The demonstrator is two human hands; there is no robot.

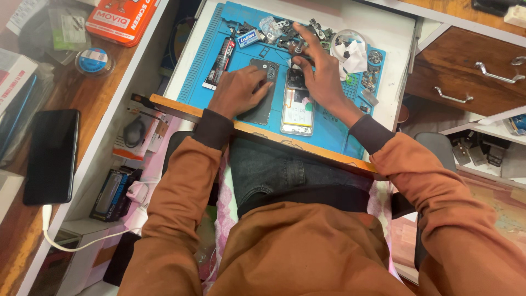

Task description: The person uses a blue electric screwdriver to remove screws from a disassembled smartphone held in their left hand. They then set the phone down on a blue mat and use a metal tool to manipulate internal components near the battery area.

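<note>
Head: two hands (pixel 238 90) (pixel 320 74), two phones (pixel 262 90) (pixel 297 104).

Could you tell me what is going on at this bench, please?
A person is seated at a blue mat with a phone taken apart. The left hand lies flat on the dark back cover. The right hand rests over the top of the opened phone, fingers stretched toward a pile of small parts. Another phone lies on the side desk with a white cable plugged in.
</note>
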